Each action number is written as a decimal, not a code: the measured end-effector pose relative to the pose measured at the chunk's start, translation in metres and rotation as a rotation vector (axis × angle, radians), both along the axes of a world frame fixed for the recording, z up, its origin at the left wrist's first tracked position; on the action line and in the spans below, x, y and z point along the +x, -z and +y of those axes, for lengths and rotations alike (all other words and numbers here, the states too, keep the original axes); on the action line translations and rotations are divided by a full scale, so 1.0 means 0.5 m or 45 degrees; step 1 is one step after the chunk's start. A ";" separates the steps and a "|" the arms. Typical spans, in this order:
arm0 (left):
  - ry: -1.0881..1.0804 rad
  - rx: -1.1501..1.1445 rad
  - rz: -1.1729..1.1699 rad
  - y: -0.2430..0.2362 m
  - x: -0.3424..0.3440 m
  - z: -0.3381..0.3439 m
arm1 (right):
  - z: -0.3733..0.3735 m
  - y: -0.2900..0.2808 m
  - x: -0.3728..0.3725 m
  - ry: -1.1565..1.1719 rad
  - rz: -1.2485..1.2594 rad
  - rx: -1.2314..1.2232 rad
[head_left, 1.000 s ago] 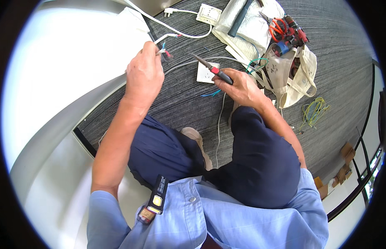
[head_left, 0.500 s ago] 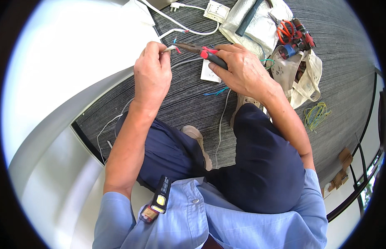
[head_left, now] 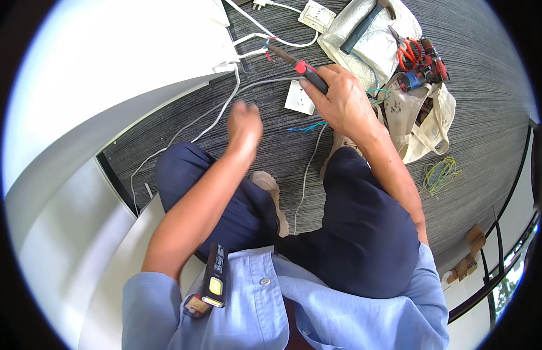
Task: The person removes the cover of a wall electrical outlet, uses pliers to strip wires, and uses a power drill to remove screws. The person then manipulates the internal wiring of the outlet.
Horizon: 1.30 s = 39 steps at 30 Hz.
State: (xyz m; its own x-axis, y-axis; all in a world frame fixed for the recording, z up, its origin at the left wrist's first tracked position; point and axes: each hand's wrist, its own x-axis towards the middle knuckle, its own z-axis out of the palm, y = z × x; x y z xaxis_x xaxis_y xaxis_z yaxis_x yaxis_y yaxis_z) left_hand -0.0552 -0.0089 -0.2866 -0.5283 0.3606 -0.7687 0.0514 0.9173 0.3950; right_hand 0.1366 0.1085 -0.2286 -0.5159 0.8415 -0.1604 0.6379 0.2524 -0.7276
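My right hand (head_left: 345, 100) is closed round the red-and-black handles of long-nose pliers (head_left: 288, 59). Their jaws point up and left, with the tips at the stripped end of a white cable (head_left: 251, 53). Red and blue wire ends show there; whether the jaws grip one is too small to tell. Lower down, my left hand (head_left: 245, 127) hovers over the carpet, apart from the cable and smeared by motion. A white square socket plate (head_left: 299, 98) lies beneath the pliers. Blue wire offcuts (head_left: 307, 126) rest a little nearer to me.
A white cabinet (head_left: 137, 76) fills the left. At the far right lie a hammer (head_left: 359, 30) on a silvery bag, orange-handled scissors (head_left: 408, 53), a red-and-black power drill (head_left: 425, 69) and a cloth bag (head_left: 437, 122). A socket box (head_left: 317, 16) sits at the back; coiled yellow-green wire (head_left: 441, 176) lies right.
My left hand has let go of the white cable and drawn back toward me. The pliers stay in my right hand, their tips still by the wire ends.
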 end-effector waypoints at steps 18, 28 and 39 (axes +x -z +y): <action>0.587 0.139 0.730 0.158 -0.027 0.066 | -0.013 0.019 -0.009 -0.074 0.044 0.107; 0.876 -0.331 0.409 0.144 -0.079 0.101 | 0.024 -0.020 -0.077 -0.150 -0.131 0.249; 1.142 -0.492 0.295 0.194 -0.097 0.054 | 0.074 -0.036 -0.186 -0.319 -0.497 0.032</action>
